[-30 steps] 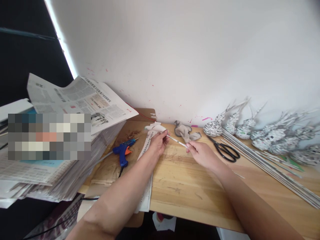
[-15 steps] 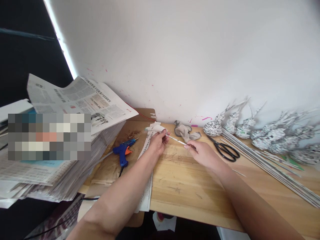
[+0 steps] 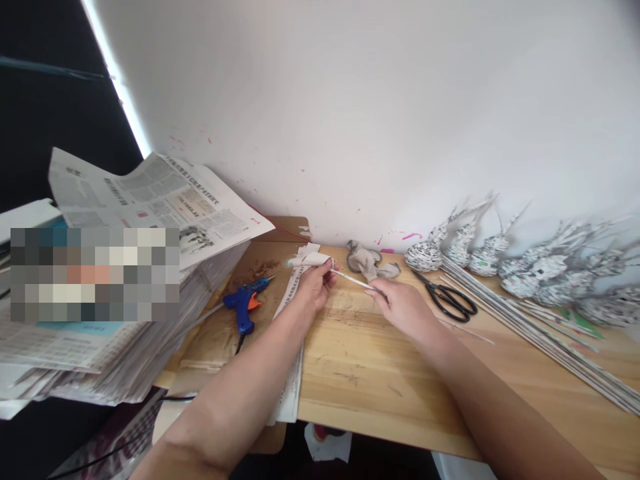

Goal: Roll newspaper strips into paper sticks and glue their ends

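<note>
Between my two hands runs a thin rolled paper tube [image 3: 351, 277], slanting down to the right. My left hand [image 3: 316, 283] pinches its left end, where a loose, unrolled flap of newspaper strip [image 3: 314, 258] curls up. My right hand [image 3: 395, 298] is closed on the tube's other end, thumb and fingertips together. A thin stick [image 3: 473, 332] shows beyond my right wrist; whether it joins the tube is hidden by the hand. Under my left forearm lie flat newspaper strips [image 3: 289, 403].
A blue glue gun [image 3: 243, 307] lies on cardboard at left, beside a tall newspaper stack [image 3: 125, 360]. Behind my hands sits a crumpled grey cloth [image 3: 369, 260]. Black scissors [image 3: 450, 301], long paper rods [image 3: 530, 333] and several woven paper gourd shapes [image 3: 485, 259] occupy the right.
My right hand has shifted slightly left along the tube, and more of the thin stick shows beyond the wrist. My left hand stays at the flap. The view has drifted slightly.
</note>
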A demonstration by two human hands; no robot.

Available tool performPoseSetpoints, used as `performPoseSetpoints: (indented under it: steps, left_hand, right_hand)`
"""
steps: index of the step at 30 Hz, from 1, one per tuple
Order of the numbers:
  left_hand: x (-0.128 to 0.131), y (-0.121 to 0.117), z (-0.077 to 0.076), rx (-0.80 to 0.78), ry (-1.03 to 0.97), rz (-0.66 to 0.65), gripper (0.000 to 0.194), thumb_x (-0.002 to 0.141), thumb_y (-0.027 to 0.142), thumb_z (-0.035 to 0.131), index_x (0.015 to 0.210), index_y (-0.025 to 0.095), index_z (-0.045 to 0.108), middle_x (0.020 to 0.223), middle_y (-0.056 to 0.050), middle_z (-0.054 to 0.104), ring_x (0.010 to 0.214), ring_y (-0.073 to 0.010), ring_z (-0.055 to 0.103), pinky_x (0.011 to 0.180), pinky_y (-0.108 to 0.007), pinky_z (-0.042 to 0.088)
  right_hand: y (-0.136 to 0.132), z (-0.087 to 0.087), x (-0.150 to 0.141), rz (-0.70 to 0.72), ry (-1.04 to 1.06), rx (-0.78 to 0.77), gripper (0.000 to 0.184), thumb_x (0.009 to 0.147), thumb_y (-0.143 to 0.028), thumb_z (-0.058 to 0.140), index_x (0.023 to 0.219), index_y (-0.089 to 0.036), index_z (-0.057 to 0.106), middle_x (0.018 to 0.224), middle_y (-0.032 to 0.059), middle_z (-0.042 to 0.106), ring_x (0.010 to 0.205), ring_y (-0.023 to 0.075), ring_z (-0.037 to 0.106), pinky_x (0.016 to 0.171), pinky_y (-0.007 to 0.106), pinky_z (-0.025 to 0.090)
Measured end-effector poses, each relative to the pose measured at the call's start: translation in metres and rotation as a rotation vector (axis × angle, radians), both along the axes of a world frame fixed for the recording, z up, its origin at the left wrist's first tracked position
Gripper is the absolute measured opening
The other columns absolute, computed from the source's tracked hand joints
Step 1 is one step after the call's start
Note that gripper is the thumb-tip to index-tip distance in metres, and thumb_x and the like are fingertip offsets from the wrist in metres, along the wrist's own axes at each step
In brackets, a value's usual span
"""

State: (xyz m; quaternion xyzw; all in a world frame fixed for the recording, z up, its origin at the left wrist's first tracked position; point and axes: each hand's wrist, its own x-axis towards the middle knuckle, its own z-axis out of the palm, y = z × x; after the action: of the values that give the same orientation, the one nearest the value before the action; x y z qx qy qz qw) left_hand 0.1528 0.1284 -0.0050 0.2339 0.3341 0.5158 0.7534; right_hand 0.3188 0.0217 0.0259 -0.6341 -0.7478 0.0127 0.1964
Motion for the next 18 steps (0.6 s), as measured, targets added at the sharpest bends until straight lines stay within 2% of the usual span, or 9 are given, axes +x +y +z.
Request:
performPoseSetpoints:
  steps: [5,9,11,15,18]
  left_hand:
    - [-0.0003,-0.0009,-0.0014,-0.002,0.023,-0.009,0.005,0.076,0.012,0.063,0.079,0.009,0.061,0.068,-0.006,0.065,0.044,-0.0035,0.051,0.041,-0.011,0.046]
    - [0.0009,-0.0015,-0.0032,0.008,0.021,-0.007,0.005,0.076,0.012,0.063,0.079,0.009,0.061,0.068,-0.006,0.065,0.045,-0.0038,0.051,0.042,-0.012,0.047]
    - [0.001,-0.0018,-0.0032,0.019,0.02,-0.012,0.005,0.075,0.012,0.064,0.078,0.009,0.061,0.067,-0.005,0.064,0.045,-0.0038,0.051,0.043,-0.012,0.047]
    - [0.0007,-0.0026,-0.0012,0.029,0.03,-0.022,0.003,0.075,0.012,0.063,0.077,0.01,0.062,0.066,-0.005,0.064,0.045,-0.0038,0.052,0.043,-0.011,0.046]
    - [0.0012,-0.0034,0.0002,0.027,0.036,-0.017,0.003,0.075,0.012,0.063,0.076,0.01,0.061,0.066,-0.006,0.065,0.045,-0.0038,0.052,0.043,-0.011,0.046]
  right_hand:
    - [0.001,-0.0026,0.003,-0.015,0.059,-0.142,0.036,0.093,-0.035,0.033,0.08,-0.021,0.064,0.069,0.0029,0.064,0.064,0.0159,0.056,0.058,0.025,0.032]
    - [0.0015,-0.0038,0.0013,-0.003,0.12,-0.03,0.025,0.089,-0.034,0.042,0.094,-0.02,0.062,0.08,0.0036,0.066,0.07,0.0161,0.058,0.061,0.024,0.035]
    - [0.0017,-0.0038,-0.0001,0.013,0.136,0.009,0.024,0.09,-0.032,0.041,0.094,-0.02,0.061,0.082,0.004,0.066,0.071,0.016,0.058,0.063,0.025,0.035]
    - [0.0018,-0.0038,0.0007,-0.013,0.136,-0.12,0.032,0.092,-0.032,0.034,0.08,-0.021,0.062,0.07,0.0017,0.064,0.063,0.0154,0.056,0.06,0.025,0.034]
    - [0.0001,-0.002,0.0013,-0.027,0.112,-0.129,0.028,0.091,-0.036,0.038,0.088,-0.021,0.062,0.074,0.0023,0.065,0.066,0.0161,0.057,0.059,0.025,0.034]
